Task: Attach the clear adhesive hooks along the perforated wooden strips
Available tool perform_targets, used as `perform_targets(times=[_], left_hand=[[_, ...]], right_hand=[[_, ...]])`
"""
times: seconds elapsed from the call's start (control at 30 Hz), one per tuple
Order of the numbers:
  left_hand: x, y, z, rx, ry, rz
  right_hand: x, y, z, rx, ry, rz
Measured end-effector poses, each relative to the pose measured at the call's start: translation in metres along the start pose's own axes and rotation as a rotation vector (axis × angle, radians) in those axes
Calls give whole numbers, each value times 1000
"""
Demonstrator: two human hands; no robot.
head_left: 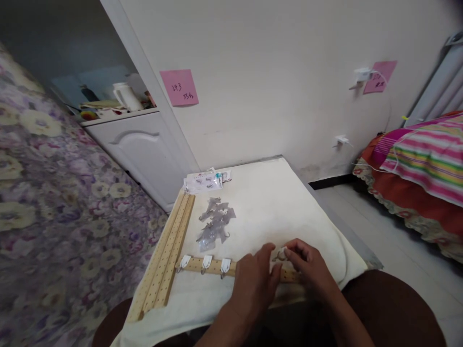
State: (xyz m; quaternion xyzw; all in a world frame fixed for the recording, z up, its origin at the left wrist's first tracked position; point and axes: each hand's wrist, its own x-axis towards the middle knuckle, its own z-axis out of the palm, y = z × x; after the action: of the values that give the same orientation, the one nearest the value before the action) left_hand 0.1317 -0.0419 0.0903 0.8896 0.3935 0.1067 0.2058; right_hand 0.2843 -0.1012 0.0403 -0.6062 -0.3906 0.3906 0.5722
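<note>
A light wooden strip with holes point(195, 264) lies crosswise near the table's front edge. Three white hooks point(207, 262) sit in a row on its left part, metal ends pointing toward me. My right hand point(307, 262) pinches another white hook point(281, 252) just above the strip's right part. Over the strip's middle is my left hand point(255, 274), thumb and forefinger apart beside that hook. The left palm hides part of the strip. Farther back lies a pile of clear adhesive hooks point(217, 221) with metal ends.
Several more perforated wooden strips point(173, 250) lie along the left side of the cloth-covered table point(267, 197). Packaged hooks point(203, 183) are at the back left corner. A floral curtain point(72, 217) hangs at left, and a bed point(430, 164) stands at right.
</note>
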Motion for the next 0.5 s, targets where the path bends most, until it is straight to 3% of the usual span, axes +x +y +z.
perform_targets(times=[0.17, 0.3, 0.33, 0.5], left_hand=[[-22, -3, 20, -547, -61, -149], [-39, 4, 59, -953, -364, -395], [-42, 5, 68, -1031, -395, -428], [-39, 10, 92, -1321, -390, -507]], right_hand=[[2, 3, -21, -83, -37, -31], [0, 13, -30, -175, -86, -29], [0, 15, -32, -202, -95, -20], [-4, 21, -36, -307, -112, 1]])
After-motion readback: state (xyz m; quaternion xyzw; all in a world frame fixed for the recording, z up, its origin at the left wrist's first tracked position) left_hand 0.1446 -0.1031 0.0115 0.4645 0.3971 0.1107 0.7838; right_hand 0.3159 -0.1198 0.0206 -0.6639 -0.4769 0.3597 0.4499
